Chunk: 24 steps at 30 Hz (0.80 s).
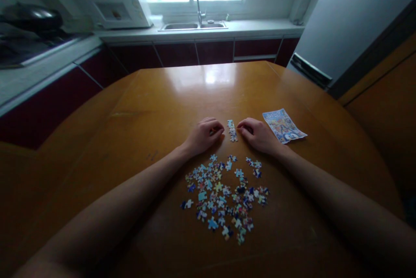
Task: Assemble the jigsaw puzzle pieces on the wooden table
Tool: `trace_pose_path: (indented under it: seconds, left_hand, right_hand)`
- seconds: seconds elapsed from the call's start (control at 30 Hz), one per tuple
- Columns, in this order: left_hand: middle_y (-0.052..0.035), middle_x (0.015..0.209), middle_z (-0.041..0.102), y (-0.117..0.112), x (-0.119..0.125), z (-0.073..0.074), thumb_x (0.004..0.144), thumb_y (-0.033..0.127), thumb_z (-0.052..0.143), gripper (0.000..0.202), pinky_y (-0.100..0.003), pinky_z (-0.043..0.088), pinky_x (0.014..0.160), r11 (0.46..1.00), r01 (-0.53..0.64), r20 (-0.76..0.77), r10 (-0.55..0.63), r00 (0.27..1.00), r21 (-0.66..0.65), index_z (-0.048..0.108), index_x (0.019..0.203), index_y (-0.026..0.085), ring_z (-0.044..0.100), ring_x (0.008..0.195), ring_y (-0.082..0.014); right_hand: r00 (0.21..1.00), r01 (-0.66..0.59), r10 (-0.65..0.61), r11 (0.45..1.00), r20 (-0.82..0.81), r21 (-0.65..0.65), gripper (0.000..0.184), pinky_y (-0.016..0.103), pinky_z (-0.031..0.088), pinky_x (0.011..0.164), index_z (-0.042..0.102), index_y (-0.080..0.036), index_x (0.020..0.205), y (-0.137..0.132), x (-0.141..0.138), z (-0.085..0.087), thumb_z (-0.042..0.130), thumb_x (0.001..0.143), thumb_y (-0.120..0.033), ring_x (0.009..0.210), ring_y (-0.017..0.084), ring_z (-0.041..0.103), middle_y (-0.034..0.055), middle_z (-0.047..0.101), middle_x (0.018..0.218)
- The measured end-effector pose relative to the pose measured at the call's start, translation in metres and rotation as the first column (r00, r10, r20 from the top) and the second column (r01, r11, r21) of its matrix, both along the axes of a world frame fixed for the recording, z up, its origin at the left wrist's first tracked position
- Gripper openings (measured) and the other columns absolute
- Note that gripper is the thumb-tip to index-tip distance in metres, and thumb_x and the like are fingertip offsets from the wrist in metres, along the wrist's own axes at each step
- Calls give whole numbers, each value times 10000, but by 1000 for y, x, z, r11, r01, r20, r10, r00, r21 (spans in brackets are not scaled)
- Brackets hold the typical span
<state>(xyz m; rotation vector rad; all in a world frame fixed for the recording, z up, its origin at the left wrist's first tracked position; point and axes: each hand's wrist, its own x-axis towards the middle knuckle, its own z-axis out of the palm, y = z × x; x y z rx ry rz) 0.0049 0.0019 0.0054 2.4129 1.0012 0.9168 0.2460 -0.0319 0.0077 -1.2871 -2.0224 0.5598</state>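
Note:
A short strip of joined jigsaw pieces [232, 130] lies on the wooden table between my two hands. Just left of it rests my left hand [207, 134], fingers curled and thumb near the fingertips, with nothing visible in the grip. On the other side, close to the strip's right edge, my right hand [256, 134] is curled the same way and shows nothing held. Nearer to me spreads a loose pile of jigsaw pieces [218, 187], mostly light blue, white and dark blue. A few loose pieces [254, 164] lie apart below my right hand.
A creased picture sheet [283, 125] lies right of my right hand. The round-edged wooden table [146, 109] fills the foreground. Beyond it are a counter with a sink [180, 27] and faucet [199, 1], a white microwave [118, 9], a wok [32, 16] and a refrigerator [344, 18].

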Motion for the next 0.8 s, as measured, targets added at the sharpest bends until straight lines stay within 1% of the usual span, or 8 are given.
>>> trace_pose_path:
  seconds: [0.27,0.47,0.8]
  left_hand:
    - [-23,777,630,-1,0,0,920,235,607,122,-308,464,717,1000,19,-3,-19,1000,-1,669,822,198,561,746,-152]
    - [-24,788,634,0,-1,-2,923,231,607,114,-303,466,712,1000,15,-17,-15,1000,-7,673,836,198,568,752,-151]
    - [-31,785,642,-1,0,0,915,244,608,117,-314,474,710,1000,13,-19,-13,1000,-15,679,832,201,567,744,-156]
  right_hand:
    - [1000,-14,14,1000,-2,8,128,374,501,830,697,-210,950,0,1,0,570,936,-220,905,216,647,75,711,972]
    - [1000,-14,14,1000,-4,7,136,364,496,816,701,-206,951,0,1,0,568,938,-229,885,209,635,72,706,965]
    - [1000,-23,23,1000,11,15,139,355,488,811,699,-207,923,0,0,0,560,935,-210,882,207,631,68,701,943]
